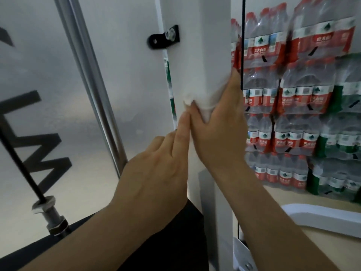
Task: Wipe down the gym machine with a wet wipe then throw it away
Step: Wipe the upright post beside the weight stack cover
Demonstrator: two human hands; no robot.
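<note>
Fingers (231,90) of the right hand (220,130) lie straight and together along the right face of the gym machine's white upright post (213,40), the thumb spread onto its front face, pressing the wet wipe (203,98) round the corner between palm and post; the left hand (156,169) lies just beside it, two straight fingers (182,126) touching the post at the right thumb, holding nothing; a frosted panel (48,118) with chrome rods (91,79) stands to the left; stacked packs of water bottles (304,98) fill the right; a black bracket (163,37) sits at the post's edge.
</note>
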